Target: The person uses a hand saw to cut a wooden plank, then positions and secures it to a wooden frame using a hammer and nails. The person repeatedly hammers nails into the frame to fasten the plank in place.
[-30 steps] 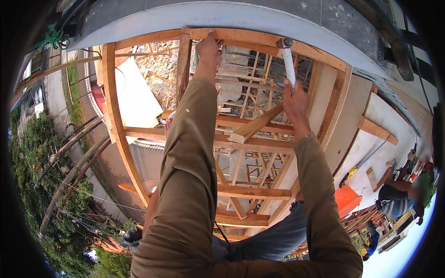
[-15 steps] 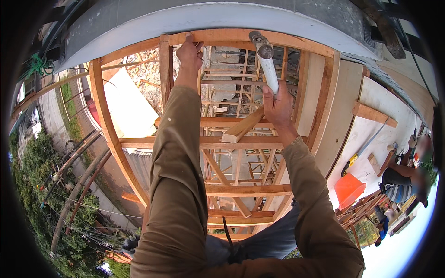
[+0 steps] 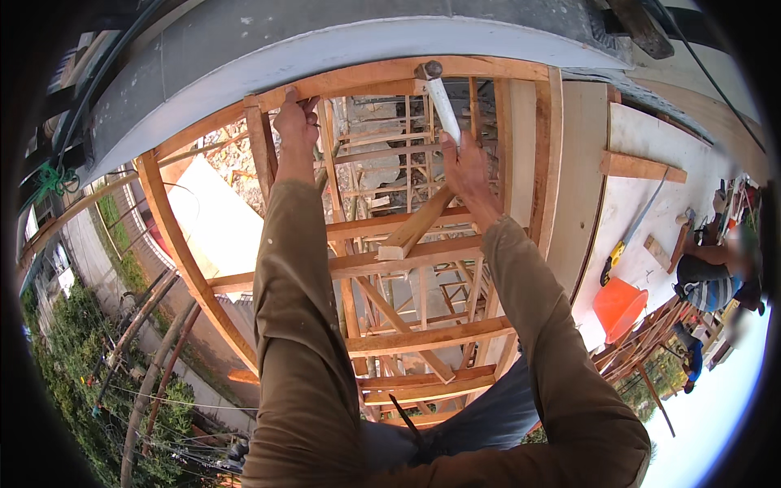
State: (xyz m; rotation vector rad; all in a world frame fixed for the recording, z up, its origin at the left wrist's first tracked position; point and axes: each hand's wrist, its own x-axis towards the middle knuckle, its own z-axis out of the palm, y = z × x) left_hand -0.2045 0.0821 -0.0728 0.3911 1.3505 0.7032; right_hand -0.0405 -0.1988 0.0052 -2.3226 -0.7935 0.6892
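My right hand (image 3: 469, 177) is wrapped round the white handle of a hammer (image 3: 446, 114). The hammer's metal head is over the wooden top rail (image 3: 358, 79) of a timber frame, and I cannot tell whether it touches. To the left, my left hand (image 3: 295, 126) is at the same rail beside an upright timber (image 3: 261, 146). Its fingers are curled in a pinch against the wood; anything between them is too small to make out. Below my right hand, a short wood piece (image 3: 415, 232) lies slantwise across the crosspieces (image 3: 358, 264).
Beyond the rail runs a grey-white concrete edge (image 3: 325, 41). Through the frame a deep drop with scaffolding shows. On a white panel at right are a handsaw (image 3: 618, 256) and an orange bucket (image 3: 620, 309). Another person (image 3: 708, 276) crouches at far right; trees (image 3: 73, 366) stand at left.
The view has shifted, so the frame and my left hand appear farther left. The hammer head has come down closer to the rail. Both hands keep their grips.
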